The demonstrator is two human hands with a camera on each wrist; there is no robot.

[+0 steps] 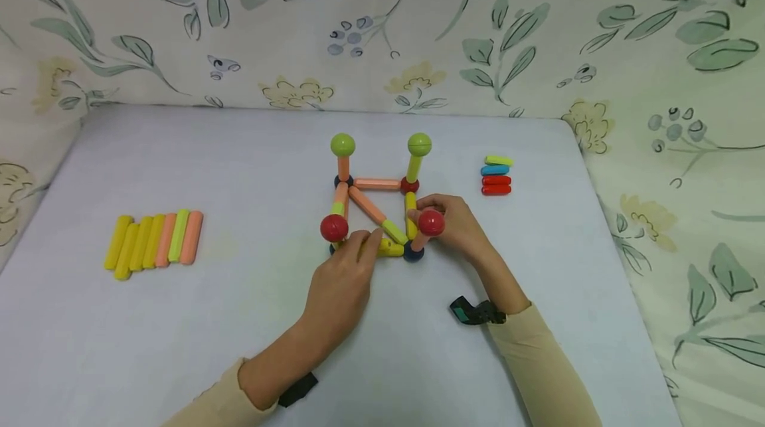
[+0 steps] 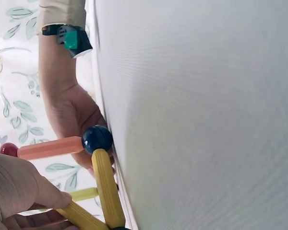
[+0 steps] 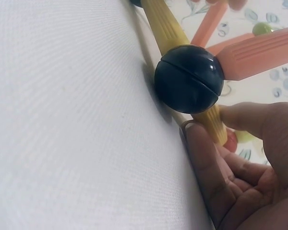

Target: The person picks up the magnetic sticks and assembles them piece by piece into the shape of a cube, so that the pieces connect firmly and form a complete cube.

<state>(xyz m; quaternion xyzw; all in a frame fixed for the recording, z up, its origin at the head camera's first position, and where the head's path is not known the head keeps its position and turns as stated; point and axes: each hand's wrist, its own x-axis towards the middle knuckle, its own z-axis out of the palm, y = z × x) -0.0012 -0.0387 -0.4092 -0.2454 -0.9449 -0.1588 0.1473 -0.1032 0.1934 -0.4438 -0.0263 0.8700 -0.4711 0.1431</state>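
Note:
A frame of sticks and balls stands between both hands. My left hand (image 1: 340, 277) pinches a yellow stick (image 2: 81, 215) rising from the front left corner, beside a red ball (image 1: 334, 228). My right hand (image 1: 452, 224) pinches another yellow stick (image 3: 210, 125), which joins the dark blue ball (image 3: 189, 79) at the front right corner. From that ball an orange stick (image 2: 50, 148) stands up with a red ball (image 1: 431, 222) on top. A yellow stick (image 2: 108, 191) forms the front edge. A two-coloured diagonal (image 1: 366, 204) crosses the base. Green balls (image 1: 342, 145) top the rear posts.
On the left of the white table (image 1: 251, 347) lies a row of yellow, orange and lime sticks (image 1: 155, 241). Short red, blue and lime sticks (image 1: 496, 180) are stacked at the right. Floral cloth (image 1: 382, 28) hangs behind the table.

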